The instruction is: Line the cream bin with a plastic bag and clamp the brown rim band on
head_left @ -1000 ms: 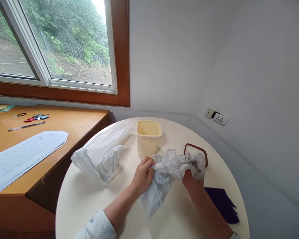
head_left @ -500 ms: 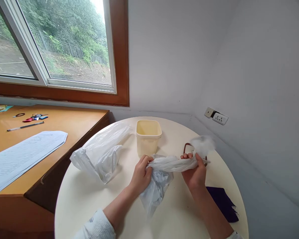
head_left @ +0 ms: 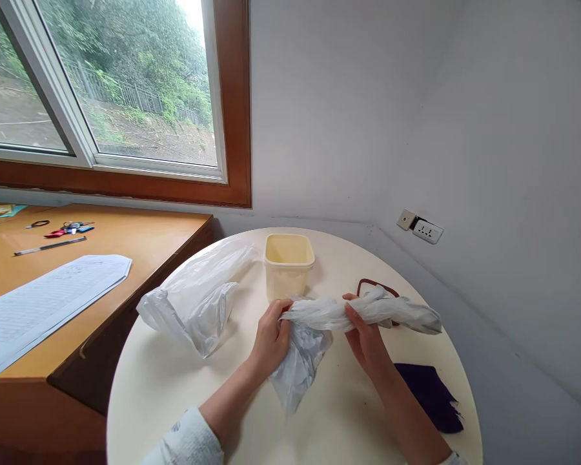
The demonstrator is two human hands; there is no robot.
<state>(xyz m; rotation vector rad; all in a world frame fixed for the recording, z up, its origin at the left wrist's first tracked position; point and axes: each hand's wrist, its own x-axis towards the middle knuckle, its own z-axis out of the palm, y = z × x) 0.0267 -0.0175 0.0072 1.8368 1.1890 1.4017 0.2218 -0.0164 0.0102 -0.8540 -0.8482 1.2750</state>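
My left hand (head_left: 272,339) grips a translucent white plastic bag (head_left: 319,314) that is bunched into a rope-like strip. A crumpled part of it hangs below that hand. Farther along the strip, my right hand (head_left: 365,336) has its thumb and fingers closed around the bag, whose loose end sticks out to the right. Just behind the bag stands a cream plastic container (head_left: 288,274) with its top uncovered. Partly covered by the bag's right end is a brown-rimmed lid or frame (head_left: 366,283); I cannot tell which.
Another clear plastic bag (head_left: 193,300) lies crumpled on the round white table (head_left: 174,400). A dark purple cloth (head_left: 430,394) sits near the right edge. On the wooden desk (head_left: 169,239) at left are papers (head_left: 53,303), a pen (head_left: 51,246) and keys (head_left: 72,227).
My right hand has moved left along the bag and now grips it from below. The bag's right end, raised and blurred before, now stretches out lower to the right.
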